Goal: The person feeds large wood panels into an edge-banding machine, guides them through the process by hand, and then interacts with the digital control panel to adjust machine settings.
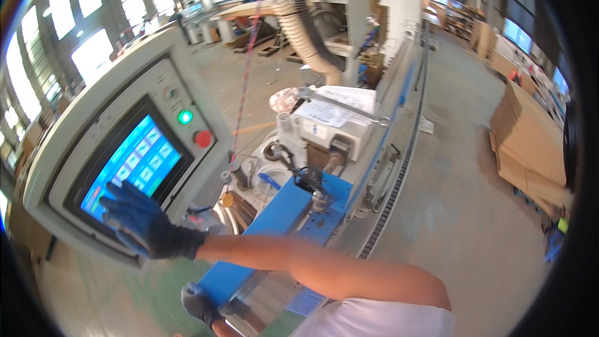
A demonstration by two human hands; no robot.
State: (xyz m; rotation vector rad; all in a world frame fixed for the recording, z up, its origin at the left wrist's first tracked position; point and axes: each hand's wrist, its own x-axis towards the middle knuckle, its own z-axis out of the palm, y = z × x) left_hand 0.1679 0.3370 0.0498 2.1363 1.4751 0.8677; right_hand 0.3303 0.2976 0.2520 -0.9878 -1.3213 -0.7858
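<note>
My right hand (pixel 146 221), in a dark blue work glove, reaches across to the left with its fingers spread. It is at the lower part of a lit blue touchscreen (pixel 140 159), covering some of its buttons; whether a fingertip presses is unclear. The screen sits in a grey control panel (pixel 72 143), beside a glowing green button (pixel 185 117) and a red knob (pixel 202 138). Lower down, my gloved left hand (pixel 200 304) is curled at the near end of a long blue metal cover (pixel 268 215). Its fingers are partly hidden.
Beyond the blue cover stand a white box (pixel 327 128) with papers and a large wrench (pixel 349 107) on it. A ribbed hose (pixel 284 12) hangs behind. A rail with a cable chain (pixel 399 190) runs along the right. Cardboard sheets (pixel 527 140) stand farther right.
</note>
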